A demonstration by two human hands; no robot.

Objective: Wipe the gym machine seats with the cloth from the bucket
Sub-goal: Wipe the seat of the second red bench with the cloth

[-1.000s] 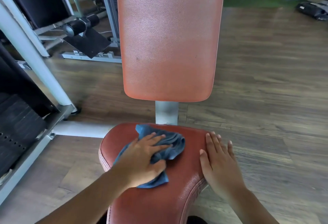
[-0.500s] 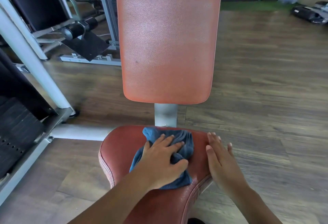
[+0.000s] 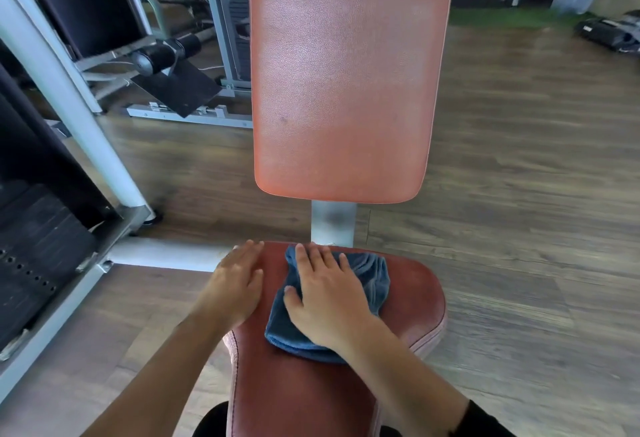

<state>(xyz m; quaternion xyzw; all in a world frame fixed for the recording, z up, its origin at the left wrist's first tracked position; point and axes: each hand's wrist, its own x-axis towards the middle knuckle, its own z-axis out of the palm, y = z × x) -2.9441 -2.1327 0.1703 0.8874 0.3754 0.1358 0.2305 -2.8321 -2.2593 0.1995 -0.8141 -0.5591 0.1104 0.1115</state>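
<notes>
A red padded seat (image 3: 412, 301) lies low in the middle of the head view, below its upright red backrest (image 3: 346, 90). A crumpled blue cloth (image 3: 374, 274) lies on the seat's rear half. My right hand (image 3: 325, 298) presses flat on the cloth with its fingers spread toward the backrest and its thumb at the cloth's left edge. My left hand (image 3: 235, 284) rests flat on the seat's left rear edge, beside the cloth, holding nothing. No bucket is in view.
A grey post (image 3: 332, 225) joins seat and backrest. A slanted white frame tube (image 3: 69, 125) and a black weight stack (image 3: 34, 246) stand at the left. Another machine with a black footplate (image 3: 176, 87) is behind. Wooden floor (image 3: 519, 194) spreads to the right.
The cloth has passed from my left hand to my right hand. My left hand has shifted to the seat's left edge, and the view has swung so the seat sits further right.
</notes>
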